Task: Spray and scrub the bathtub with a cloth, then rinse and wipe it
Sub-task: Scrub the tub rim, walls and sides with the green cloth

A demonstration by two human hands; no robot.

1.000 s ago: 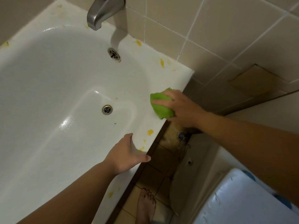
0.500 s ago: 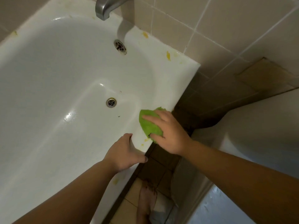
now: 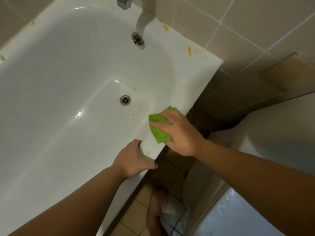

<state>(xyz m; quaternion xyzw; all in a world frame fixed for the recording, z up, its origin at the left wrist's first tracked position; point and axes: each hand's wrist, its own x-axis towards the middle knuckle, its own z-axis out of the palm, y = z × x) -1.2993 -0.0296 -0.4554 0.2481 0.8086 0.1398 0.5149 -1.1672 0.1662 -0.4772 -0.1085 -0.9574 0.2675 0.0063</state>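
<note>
The white bathtub [image 3: 196, 79] fills the left and centre, and its near rim runs down to the lower middle. My right hand [image 3: 180, 133] presses a bright green cloth [image 3: 160, 130] flat onto that rim, fingers spread over it. Just below, my left hand [image 3: 134, 159] grips the rim, fingers bent over the inner edge and thumb along the outer edge. A small yellow spot [image 3: 148, 153] sits on the rim between the two hands. More yellow smears [image 3: 189, 50] mark the rim's far corner.
The floor drain [image 3: 125, 100] and overflow drain [image 3: 138, 39] are in the tub, below the metal spout [image 3: 124, 1]. Beige wall tiles rise behind. A white fixture [image 3: 272, 133] stands at the right, and my bare foot [image 3: 157, 201] is on the tiled floor.
My right hand slid the green cloth along the rim from near the far corner toward my left hand. The left hand stayed on the rim. The view shifted slightly.
</note>
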